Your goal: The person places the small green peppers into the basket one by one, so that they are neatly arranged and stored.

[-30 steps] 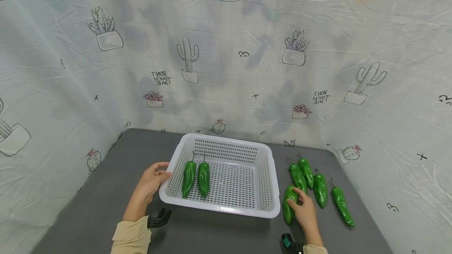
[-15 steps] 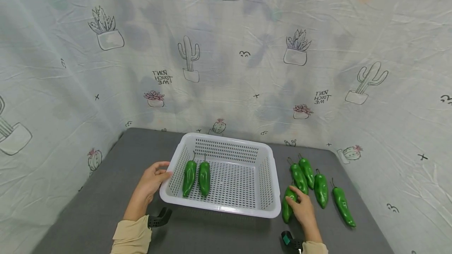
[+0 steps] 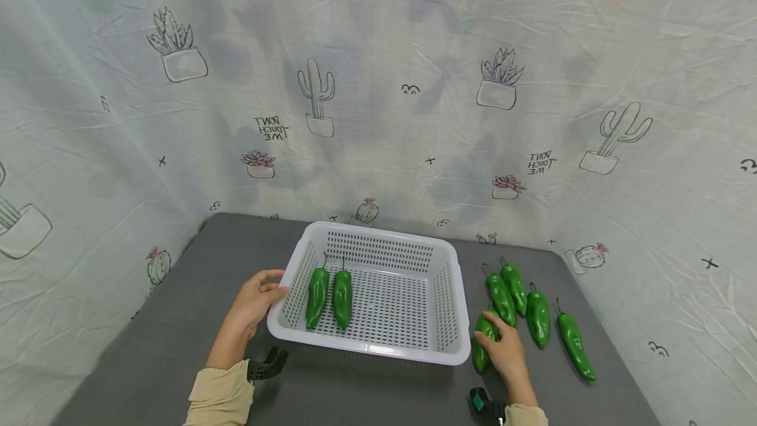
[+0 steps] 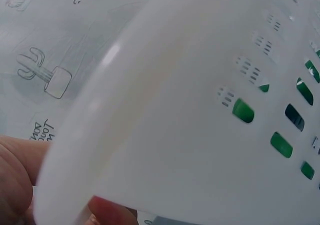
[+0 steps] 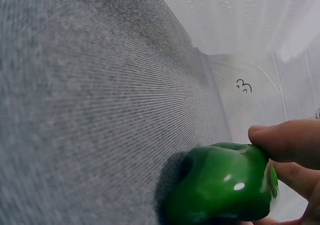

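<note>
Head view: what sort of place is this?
Likely a makeshift recording booth: a plant-print curtain hangs behind and on both sides of a grey table, with two black wristbands in view.

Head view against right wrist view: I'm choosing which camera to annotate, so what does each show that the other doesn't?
Only the head view shows the left hand holding the white basket at one side, two peppers inside it, and four loose peppers on the table.

Only the right wrist view shows the tabletop's fine ribbed texture and the held pepper in close-up.

Both show the right hand gripping that pepper, part of the basket, and the printed backdrop.
</note>
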`<state>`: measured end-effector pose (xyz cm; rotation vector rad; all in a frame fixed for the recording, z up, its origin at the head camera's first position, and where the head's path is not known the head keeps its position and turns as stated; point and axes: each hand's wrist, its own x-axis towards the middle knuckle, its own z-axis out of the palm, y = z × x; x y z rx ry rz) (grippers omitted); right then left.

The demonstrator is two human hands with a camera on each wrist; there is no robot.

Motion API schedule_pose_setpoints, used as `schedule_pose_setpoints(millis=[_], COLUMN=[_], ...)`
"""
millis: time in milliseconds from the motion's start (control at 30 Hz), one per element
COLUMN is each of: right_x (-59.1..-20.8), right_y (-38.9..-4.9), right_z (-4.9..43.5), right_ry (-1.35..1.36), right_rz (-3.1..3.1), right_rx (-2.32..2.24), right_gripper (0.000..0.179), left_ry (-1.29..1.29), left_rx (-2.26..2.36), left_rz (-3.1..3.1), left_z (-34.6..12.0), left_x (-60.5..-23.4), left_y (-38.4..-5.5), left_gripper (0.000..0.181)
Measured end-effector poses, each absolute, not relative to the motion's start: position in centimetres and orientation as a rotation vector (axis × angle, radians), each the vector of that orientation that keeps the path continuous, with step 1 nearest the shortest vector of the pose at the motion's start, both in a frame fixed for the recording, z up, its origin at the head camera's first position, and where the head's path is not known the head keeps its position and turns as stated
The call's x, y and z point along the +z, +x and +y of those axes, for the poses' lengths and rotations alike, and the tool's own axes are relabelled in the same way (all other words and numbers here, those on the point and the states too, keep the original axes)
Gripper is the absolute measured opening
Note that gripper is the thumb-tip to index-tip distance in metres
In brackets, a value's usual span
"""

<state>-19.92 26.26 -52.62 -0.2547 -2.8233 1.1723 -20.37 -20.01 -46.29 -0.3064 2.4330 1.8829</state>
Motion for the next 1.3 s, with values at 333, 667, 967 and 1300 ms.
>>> schedule_pose_setpoints(millis=[333, 667, 967, 1300], right_x=[-52.7, -52.8, -51.9, -49.8], right_y=[-19.8, -19.5, -19.3, -18.6], right_z=[26.2, 26.1, 26.2, 25.7], right_ry=[-0.299, -0.402, -0.375, -0.314], right_rz=[-2.823, -2.808, -2.780, -2.709], right_rx=[1.201, 1.290, 1.344, 1.396], right_gripper=[0.051, 0.053, 0.054, 0.053], left_ry=[-0.316, -0.315, -0.299, -0.293], left_rx=[1.878, 1.876, 1.883, 1.878], left_rz=[2.429, 2.433, 2.436, 2.440], left_z=[-20.0, -20.0, -20.0, -20.0], left_x=[-46.3, -46.4, -46.2, -46.2], left_y=[-20.3, -20.3, -20.3, -20.4], left_gripper=[0.047, 0.047, 0.046, 0.046])
